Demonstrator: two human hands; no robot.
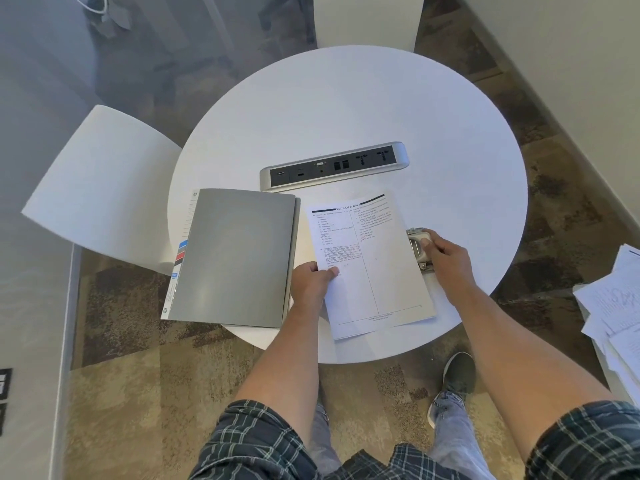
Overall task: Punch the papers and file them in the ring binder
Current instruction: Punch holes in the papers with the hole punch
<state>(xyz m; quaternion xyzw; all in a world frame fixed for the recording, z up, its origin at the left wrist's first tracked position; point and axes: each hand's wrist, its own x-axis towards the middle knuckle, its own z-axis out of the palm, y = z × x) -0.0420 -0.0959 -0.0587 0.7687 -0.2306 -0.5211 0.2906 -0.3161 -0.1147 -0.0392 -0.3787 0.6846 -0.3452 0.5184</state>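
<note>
One round white table [346, 109] carries everything. On its near left lies one grey ring binder [239, 258], closed, its near corner hanging past the table edge. Far of it sits one silver socket strip [334, 166]. Right of the binder lies a thin stack of printed white papers [374, 268]; how many sheets cannot be counted. The left hand [311, 280] pinches the stack's left edge. One metal hole punch [417, 247], largely hidden by paper and fingers, sits at the stack's right edge under the right hand [445, 254], which presses on it. More loose sheets [613, 306] are cut off at right.
</note>
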